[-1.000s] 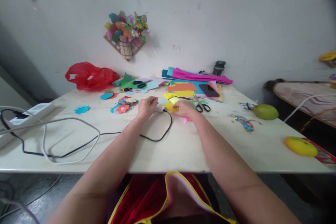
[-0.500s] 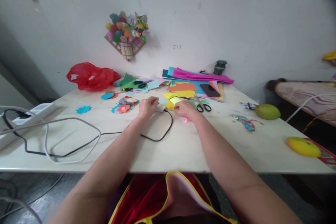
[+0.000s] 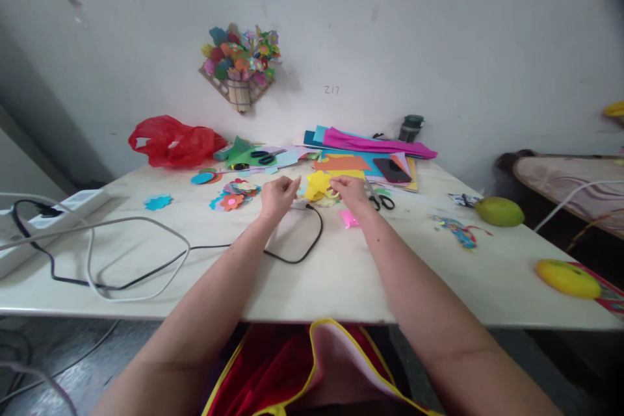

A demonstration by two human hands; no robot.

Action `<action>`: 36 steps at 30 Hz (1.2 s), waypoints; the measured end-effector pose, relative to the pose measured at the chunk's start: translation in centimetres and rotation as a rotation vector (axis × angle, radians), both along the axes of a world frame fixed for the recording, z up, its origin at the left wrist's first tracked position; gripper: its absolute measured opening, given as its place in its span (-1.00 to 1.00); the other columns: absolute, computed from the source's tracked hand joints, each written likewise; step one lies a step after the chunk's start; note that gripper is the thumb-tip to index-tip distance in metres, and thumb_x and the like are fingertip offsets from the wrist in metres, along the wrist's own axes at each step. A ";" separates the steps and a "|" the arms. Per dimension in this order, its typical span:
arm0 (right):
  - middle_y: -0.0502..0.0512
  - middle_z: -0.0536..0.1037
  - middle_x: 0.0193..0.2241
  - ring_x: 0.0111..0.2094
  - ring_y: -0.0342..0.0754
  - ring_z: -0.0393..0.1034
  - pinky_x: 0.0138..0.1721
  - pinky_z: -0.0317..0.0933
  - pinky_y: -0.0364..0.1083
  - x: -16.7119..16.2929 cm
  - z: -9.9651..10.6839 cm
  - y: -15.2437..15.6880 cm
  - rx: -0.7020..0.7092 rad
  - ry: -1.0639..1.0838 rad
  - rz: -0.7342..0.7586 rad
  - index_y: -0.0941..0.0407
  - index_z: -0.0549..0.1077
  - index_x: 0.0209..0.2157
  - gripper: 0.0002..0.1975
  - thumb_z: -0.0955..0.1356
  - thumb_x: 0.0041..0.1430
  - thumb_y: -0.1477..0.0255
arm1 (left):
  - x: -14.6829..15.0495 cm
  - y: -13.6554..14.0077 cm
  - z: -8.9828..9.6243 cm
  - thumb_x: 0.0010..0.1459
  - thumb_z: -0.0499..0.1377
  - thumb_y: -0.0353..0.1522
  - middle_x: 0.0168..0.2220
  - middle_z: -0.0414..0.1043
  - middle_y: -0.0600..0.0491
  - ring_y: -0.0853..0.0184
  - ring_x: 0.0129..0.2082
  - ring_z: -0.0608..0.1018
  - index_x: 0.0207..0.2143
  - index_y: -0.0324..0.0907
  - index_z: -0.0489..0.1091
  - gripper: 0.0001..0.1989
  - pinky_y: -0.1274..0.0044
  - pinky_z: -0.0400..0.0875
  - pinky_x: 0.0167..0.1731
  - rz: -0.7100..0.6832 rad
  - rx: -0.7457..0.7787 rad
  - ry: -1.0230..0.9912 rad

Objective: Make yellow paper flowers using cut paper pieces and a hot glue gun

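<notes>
My right hand point(image 3: 350, 194) pinches the edge of a yellow flower-shaped paper cutout point(image 3: 318, 184), which faces me above the middle of the table. My left hand point(image 3: 280, 197) is closed just left of the cutout, thumb and forefinger together; whatever it may hold is too small to make out. Beneath the hands, a white device point(image 3: 298, 205) with a black cable point(image 3: 319, 227) is partly covered. By my right wrist lies a small bright pink packet point(image 3: 349, 218). Black-handled scissors point(image 3: 381, 200) rest just beyond that wrist.
Flower cutouts point(image 3: 233, 198) are piled left of my hands, with a blue cutout point(image 3: 158, 202) farther left. Coloured sheets, a phone point(image 3: 392, 170) and a red plastic bag point(image 3: 176, 143) lie at the back. A power strip point(image 3: 73, 211) with looping cables occupies the left; two mangoes point(image 3: 500, 211) sit right.
The yellow cutout has turned into fuller view in my right hand, which has shifted slightly right and up. More of the pink packet shows. My left hand remains closed beside it.
</notes>
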State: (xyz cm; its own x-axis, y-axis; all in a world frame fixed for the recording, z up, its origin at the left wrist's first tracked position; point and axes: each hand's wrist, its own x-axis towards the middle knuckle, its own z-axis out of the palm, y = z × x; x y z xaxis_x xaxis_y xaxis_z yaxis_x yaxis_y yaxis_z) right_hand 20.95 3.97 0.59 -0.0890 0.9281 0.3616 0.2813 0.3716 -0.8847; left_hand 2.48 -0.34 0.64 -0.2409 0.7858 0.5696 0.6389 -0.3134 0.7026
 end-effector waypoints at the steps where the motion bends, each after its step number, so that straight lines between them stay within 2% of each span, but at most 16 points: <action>1: 0.02 0.47 -0.59 -0.58 -0.20 0.27 -0.58 0.11 -0.22 -0.2 0.0 -0.1 -0.052 0.086 0.046 0.19 0.44 -0.50 -0.81 0.28 -0.06 0.35 | 0.1 0.0 0.0 0.02 0.06 -0.11 -0.68 0.39 0.06 0.43 -0.66 0.39 -0.63 -0.20 0.34 -0.62 0.62 0.20 -0.60 -0.038 -0.002 -0.053; 3: 0.02 0.47 -0.60 -0.62 -0.23 0.23 -0.63 0.06 -0.25 -0.5 0.0 -0.3 -0.110 0.199 0.112 0.19 0.43 -0.52 -0.83 0.31 -0.11 0.36 | 0.3 0.2 0.1 0.00 0.09 -0.12 -0.66 0.39 0.06 0.45 -0.68 0.38 -0.60 -0.22 0.33 -0.65 0.63 0.22 -0.62 -0.103 -0.004 -0.189; 6: 0.03 0.47 -0.61 -0.63 -0.25 0.23 -0.65 0.04 -0.26 -0.8 0.0 -0.7 -0.140 0.264 0.162 0.20 0.42 -0.53 -0.84 0.34 -0.15 0.37 | 0.2 0.5 0.2 -0.03 0.12 -0.15 -0.53 0.45 0.02 0.47 -0.64 0.41 -0.43 -0.25 0.37 -0.69 0.65 0.22 -0.66 -0.181 -0.029 -0.392; 10: 0.04 0.48 -0.60 -0.63 -0.25 0.24 -0.65 0.05 -0.27 -1.4 -0.2 -1.1 -0.133 0.255 0.211 0.20 0.44 -0.51 -0.84 0.34 -0.13 0.37 | 0.2 0.1 0.4 -0.08 0.17 -0.14 -0.36 0.46 -0.03 0.42 -0.52 0.46 -0.23 -0.26 0.36 -0.57 0.67 0.23 -0.69 -0.318 -0.159 -0.486; 13: 0.05 0.49 -0.58 -0.61 -0.24 0.26 -0.64 0.06 -0.26 -1.9 -0.5 -1.2 -0.131 0.224 0.235 0.20 0.45 -0.48 -0.82 0.34 -0.10 0.35 | 0.2 -0.2 0.5 -0.18 0.24 -0.18 -0.52 0.40 0.06 0.47 -0.59 0.41 -0.39 -0.26 0.38 -0.65 0.69 0.21 -0.70 -0.396 -0.258 -0.500; 16: 0.09 0.52 -0.49 -0.56 -0.21 0.32 -0.59 0.13 -0.23 -2.4 -0.7 -1.3 -0.112 0.150 0.254 0.20 0.46 -0.43 -0.78 0.31 -0.04 0.32 | 0.0 -0.1 0.5 -0.23 0.27 -0.22 -0.67 0.26 0.16 0.55 -0.70 0.30 -0.61 -0.25 0.26 -0.70 0.69 0.19 -0.72 -0.400 -0.234 -0.543; 19: 0.11 0.54 -0.36 -0.42 -0.16 0.38 -0.40 0.23 -0.16 -3.0 -0.8 -1.5 0.011 -0.025 0.195 0.18 0.47 -0.36 -0.78 0.28 0.01 0.35 | -0.8 0.2 0.8 -0.20 0.24 -0.23 -0.62 0.32 0.13 0.49 -0.65 0.39 -0.58 -0.25 0.25 -0.71 0.66 0.26 -0.68 -0.349 -0.094 -0.640; 23: 0.12 0.50 -0.21 -0.21 -0.09 0.35 -0.15 0.18 -0.10 -4.3 -0.8 -2.1 0.264 -0.463 0.108 0.14 0.45 -0.22 -0.74 0.29 0.02 0.40 | -2.0 0.6 1.1 -0.14 0.19 -0.19 -0.48 0.41 0.05 0.37 -0.52 0.53 -0.42 -0.23 0.24 -0.68 0.62 0.34 -0.60 -0.250 0.008 -0.774; 25: 0.16 0.46 -0.18 -0.12 -0.02 0.29 -0.08 0.12 -0.07 -5.3 -0.7 -2.6 0.344 -0.698 0.102 0.14 0.42 -0.16 -0.70 0.30 0.02 0.40 | -2.5 0.8 1.2 -0.11 0.18 -0.19 -0.47 0.40 0.06 0.34 -0.51 0.54 -0.38 -0.22 0.20 -0.67 0.60 0.37 -0.58 -0.207 0.035 -0.806; 28: 0.20 0.43 -0.19 -0.12 0.06 0.25 -0.09 0.08 -0.02 -6.8 -0.7 -3.5 0.388 -0.956 0.057 0.15 0.37 -0.09 -0.63 0.28 -0.01 0.48 | -2.9 1.1 1.2 -0.07 0.17 -0.23 -0.49 0.38 0.09 0.33 -0.50 0.56 -0.37 -0.20 0.16 -0.70 0.58 0.41 -0.52 -0.145 0.079 -0.851; 32: 0.23 0.41 -0.20 -0.14 0.08 0.22 -0.14 0.05 -0.01 -8.2 -1.3 -4.0 0.418 -1.064 0.051 0.15 0.27 0.01 -0.55 0.18 0.03 0.59 | -3.4 1.7 1.2 -0.04 0.17 -0.32 -0.57 0.34 0.15 0.33 -0.51 0.56 -0.39 -0.19 0.12 -0.75 0.55 0.45 -0.46 -0.104 0.102 -0.933; 36: 0.23 0.39 -0.19 -0.14 0.07 0.21 -0.16 0.05 -0.01 -7.9 -1.8 -3.5 0.454 -1.088 0.059 0.12 0.19 0.07 -0.52 0.12 0.09 0.63 | -3.7 1.9 0.9 0.00 0.15 -0.36 -0.54 0.38 0.10 0.35 -0.52 0.56 -0.41 -0.23 0.16 -0.81 0.56 0.46 -0.47 -0.102 0.114 -0.947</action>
